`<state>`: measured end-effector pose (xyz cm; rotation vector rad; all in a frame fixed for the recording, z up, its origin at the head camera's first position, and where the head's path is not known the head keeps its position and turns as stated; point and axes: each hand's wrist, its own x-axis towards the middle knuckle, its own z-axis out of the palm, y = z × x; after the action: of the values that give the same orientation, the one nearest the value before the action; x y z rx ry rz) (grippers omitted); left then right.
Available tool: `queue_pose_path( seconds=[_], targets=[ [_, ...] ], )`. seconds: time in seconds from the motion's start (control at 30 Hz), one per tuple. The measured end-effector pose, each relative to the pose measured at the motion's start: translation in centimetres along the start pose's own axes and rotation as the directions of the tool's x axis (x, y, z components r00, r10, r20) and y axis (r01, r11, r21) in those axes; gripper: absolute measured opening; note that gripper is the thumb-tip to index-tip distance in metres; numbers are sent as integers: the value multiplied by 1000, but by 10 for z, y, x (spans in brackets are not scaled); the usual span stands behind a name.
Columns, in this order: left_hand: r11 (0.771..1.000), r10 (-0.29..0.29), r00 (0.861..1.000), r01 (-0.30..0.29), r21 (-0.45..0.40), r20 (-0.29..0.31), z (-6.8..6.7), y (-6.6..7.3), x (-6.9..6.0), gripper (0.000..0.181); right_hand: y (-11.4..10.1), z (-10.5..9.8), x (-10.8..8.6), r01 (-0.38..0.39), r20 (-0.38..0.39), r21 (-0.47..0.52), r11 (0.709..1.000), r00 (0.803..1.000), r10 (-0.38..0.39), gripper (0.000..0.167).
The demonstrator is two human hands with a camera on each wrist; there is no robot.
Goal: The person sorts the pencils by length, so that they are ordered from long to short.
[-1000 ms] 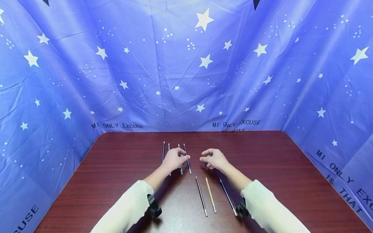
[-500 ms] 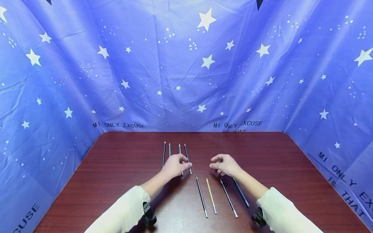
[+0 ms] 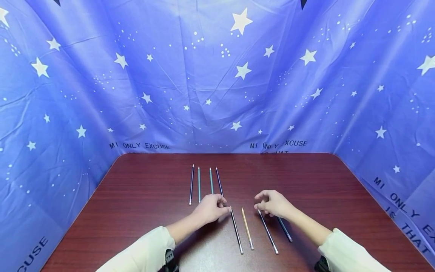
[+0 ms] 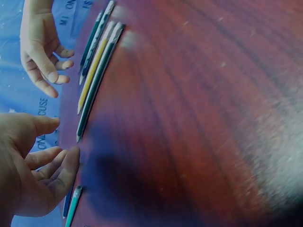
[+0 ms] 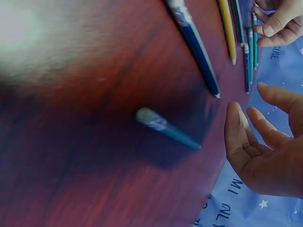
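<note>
My left hand (image 3: 211,208) hovers by the tip of a black pencil (image 3: 236,232), its fingers loosely bent and holding nothing; in the left wrist view a gap shows between thumb and fingers (image 4: 40,165). My right hand (image 3: 275,204) is over the tips of a dark blue pencil (image 3: 268,232) and a dark teal one (image 3: 284,229), with nothing held; the right wrist view shows its fingers (image 5: 265,142) apart. Between the hands lies a yellow pencil (image 3: 247,228). Beyond the left hand, two dark blue pencils (image 3: 192,185) and two green ones (image 3: 199,183) lie roughly parallel.
The dark red wooden table (image 3: 142,196) reaches back to a blue curtain (image 3: 210,75) with white stars and lettering, which also hangs at both sides. Each wrist wears a small black device under a pale sleeve (image 3: 142,249).
My left hand has come down and right from the back row of pencils to the black pencil's tip. My right hand has moved right and nearer, over the front row's right side.
</note>
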<state>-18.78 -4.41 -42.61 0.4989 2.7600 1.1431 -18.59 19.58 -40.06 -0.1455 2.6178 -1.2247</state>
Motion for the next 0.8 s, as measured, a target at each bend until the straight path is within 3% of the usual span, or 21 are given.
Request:
queue_pose_path(
  seconds=[0.23, 0.53, 0.8],
  targets=[
    [1000, -7, 999, 8, -13, 34, 11, 0, -6, 22, 10, 1, -9, 45, 56, 8, 999, 997, -45, 30],
    [998, 21, 1000, -19, 67, -22, 19, 0, -5, 28, 19, 3, -17, 46, 94, 3, 999, 994, -46, 33],
    [995, 25, 999, -22, 92, -25, 21, 4, -5, 36, 21, 6, -23, 40, 92, -34, 999, 995, -36, 34]
  ],
)
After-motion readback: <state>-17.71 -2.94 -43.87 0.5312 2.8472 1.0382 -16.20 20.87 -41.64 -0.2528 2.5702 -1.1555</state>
